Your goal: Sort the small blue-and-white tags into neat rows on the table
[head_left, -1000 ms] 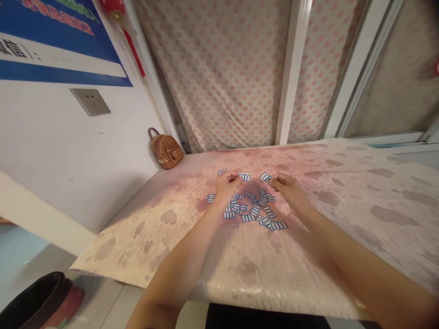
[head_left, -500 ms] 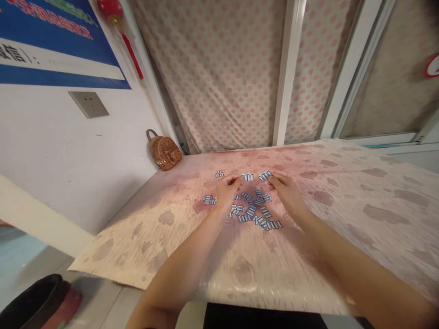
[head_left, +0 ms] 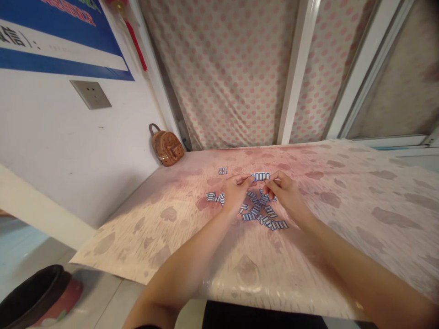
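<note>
Row of blue-edged white pieces (head_left: 260, 176), held at both ends
Left hand (head_left: 235, 192) and right hand (head_left: 284, 188) pinch it, fingers (head_left: 247, 182) closed; blue poster (head_left: 85, 33)'s white band (head_left: 78, 51) reads “信):”.

Forearms (head_left: 192, 258) are bare; a dark sleeve edge (head_left: 148, 326) and black clothing (head_left: 260, 316) show.

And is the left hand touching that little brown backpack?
Apart. The head view plainly shows a stretch of patterned tablecloth between the left hand and the little brown backpack.
</note>
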Tool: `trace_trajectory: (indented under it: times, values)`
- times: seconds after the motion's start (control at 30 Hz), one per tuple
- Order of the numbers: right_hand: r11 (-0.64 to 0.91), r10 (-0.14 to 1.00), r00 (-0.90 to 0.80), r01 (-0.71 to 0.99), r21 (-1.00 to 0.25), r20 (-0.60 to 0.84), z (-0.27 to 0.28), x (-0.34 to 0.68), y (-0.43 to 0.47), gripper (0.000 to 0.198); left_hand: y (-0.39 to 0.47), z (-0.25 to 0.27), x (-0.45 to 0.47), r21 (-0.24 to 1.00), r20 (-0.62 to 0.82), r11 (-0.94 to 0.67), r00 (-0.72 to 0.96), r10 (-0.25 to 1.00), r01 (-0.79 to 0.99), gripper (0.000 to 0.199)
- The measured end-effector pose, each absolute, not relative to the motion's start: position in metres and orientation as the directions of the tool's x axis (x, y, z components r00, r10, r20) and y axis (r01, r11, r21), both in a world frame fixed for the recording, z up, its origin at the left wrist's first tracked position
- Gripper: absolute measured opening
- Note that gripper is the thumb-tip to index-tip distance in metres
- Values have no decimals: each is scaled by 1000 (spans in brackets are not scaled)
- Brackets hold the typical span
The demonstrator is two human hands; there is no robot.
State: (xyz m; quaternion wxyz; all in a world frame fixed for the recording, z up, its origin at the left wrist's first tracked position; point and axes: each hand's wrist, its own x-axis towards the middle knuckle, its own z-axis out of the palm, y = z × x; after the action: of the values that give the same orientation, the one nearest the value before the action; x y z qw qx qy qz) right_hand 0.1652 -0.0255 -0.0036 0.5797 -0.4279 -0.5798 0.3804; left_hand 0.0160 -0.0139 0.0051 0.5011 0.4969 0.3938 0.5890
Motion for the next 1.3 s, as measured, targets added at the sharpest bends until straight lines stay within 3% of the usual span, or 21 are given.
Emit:
trace_trajectory:
  times: [0.7,1.03,1.3]
  values:
    - [320,941,51,193,-927,336,-6,163,-26,33,-20,7,19,960,235,-222,57,970,-171,16]
    - [354,923,116,120,-928,367,-12,166,-17,35,-20,9,18,962,222,-208,60,973,-177,16]
    - [410,909,-4,186,-893,417,-10,172,-17,22,-19,8,19,968,188,-177,54,981,-176,10]
